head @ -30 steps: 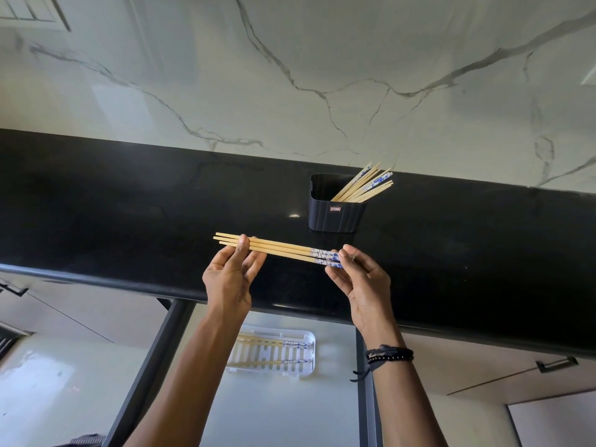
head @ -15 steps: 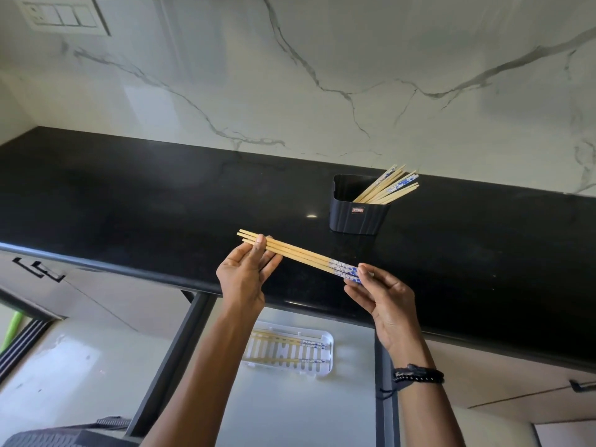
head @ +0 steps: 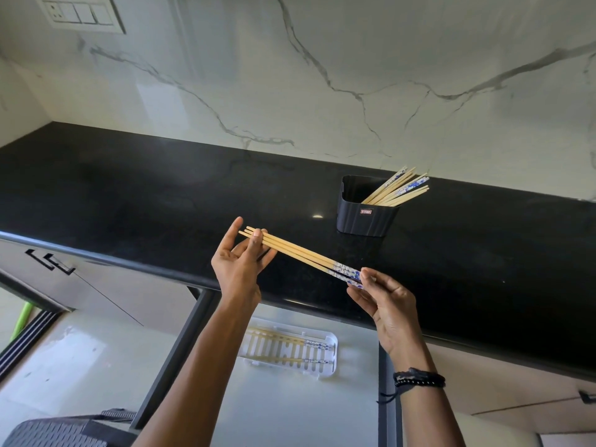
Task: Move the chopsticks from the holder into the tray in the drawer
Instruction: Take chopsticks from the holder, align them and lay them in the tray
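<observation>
A small bundle of wooden chopsticks [head: 300, 253] with blue-and-white patterned ends hangs level above the black counter's front edge. My left hand [head: 240, 266] pinches the plain tips between thumb and fingers. My right hand [head: 383, 298] pinches the patterned ends. Behind them a black ribbed holder [head: 364, 217] stands on the counter with several more chopsticks [head: 398, 190] leaning out to the right. Below my arms, in the open drawer, lies a white slotted tray [head: 325, 371] holding two or three chopsticks [head: 283, 340].
The black counter [head: 129, 195] runs wall to wall under a marble backsplash with a switch plate [head: 80, 14] at top left. The drawer's dark frame rails [head: 180, 353] flank the tray. Cabinet handles [head: 51, 261] sit at left; a dark woven object [head: 54, 432] lies at bottom left.
The camera view has shifted and the bundle tilted, its patterned end dropping toward the lower right. Both hands keep their hold on the chopsticks. The holder and tray have not moved.
</observation>
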